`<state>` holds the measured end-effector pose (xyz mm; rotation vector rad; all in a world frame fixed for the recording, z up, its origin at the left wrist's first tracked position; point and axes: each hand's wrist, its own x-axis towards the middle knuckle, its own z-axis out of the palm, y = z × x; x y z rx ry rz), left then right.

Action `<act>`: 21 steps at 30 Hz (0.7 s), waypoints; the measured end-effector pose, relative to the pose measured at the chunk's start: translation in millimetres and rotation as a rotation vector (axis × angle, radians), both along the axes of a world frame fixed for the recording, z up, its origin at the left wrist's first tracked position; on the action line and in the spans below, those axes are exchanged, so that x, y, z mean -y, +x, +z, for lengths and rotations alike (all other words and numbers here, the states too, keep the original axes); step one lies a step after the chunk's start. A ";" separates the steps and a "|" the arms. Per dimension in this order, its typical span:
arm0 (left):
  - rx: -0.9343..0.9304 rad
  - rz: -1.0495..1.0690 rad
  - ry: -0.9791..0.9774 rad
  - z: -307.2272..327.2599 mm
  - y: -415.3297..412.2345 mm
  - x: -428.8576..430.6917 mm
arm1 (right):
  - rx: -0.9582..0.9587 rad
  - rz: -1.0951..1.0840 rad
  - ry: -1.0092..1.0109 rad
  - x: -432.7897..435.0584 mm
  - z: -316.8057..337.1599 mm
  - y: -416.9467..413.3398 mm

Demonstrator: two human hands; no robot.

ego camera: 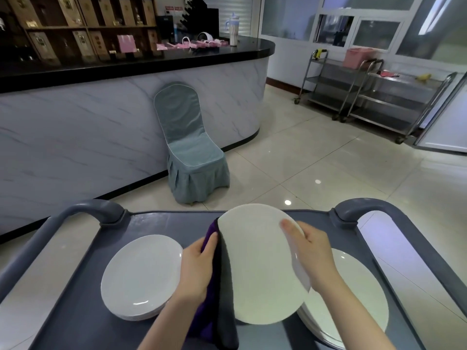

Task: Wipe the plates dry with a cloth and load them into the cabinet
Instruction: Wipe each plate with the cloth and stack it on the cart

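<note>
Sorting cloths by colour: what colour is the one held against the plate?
The cloth is purple and dark grey; head view.

– the fingers of our left hand (197,269) are hidden from us behind the cloth (225,311).
– and the lifted plate (262,269) covers much of the right stack (353,299); we can't count it.
– the cloth's lower end runs off the bottom edge.
– the shelf boxes (86,11) are too blurred for us to read.

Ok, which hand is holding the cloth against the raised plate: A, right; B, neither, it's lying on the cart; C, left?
C: the left hand grips the cloth at the left edge of the plate, while the right hand holds its right rim.
</note>
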<state>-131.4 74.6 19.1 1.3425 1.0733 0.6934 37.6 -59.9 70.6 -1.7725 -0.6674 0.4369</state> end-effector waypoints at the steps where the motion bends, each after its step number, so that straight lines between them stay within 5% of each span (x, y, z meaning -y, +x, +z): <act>1: -0.055 -0.005 0.043 0.8 0.2 -3.5 | -0.035 -0.014 -0.002 1.3 -4.5 -2.1; 8: -0.308 -0.666 0.617 47.5 12.5 -39.9 | 0.135 0.267 -0.125 -7.5 -2.7 -16.7; 10: -0.269 -0.634 0.587 45.2 10.8 -35.6 | 0.140 0.269 -0.131 -8.0 -1.6 -15.7; 15: -0.132 -0.061 0.164 -2.1 -6.9 -2.5 | -0.060 0.006 0.012 1.4 -7.9 -6.8; 17: -0.186 -0.077 0.125 -10.1 -11.2 0.5 | -0.106 -0.002 0.024 5.6 -16.7 -10.9; 21: -0.241 -0.388 0.386 16.0 -11.5 -22.6 | -0.065 0.162 -0.044 7.6 -21.8 -15.1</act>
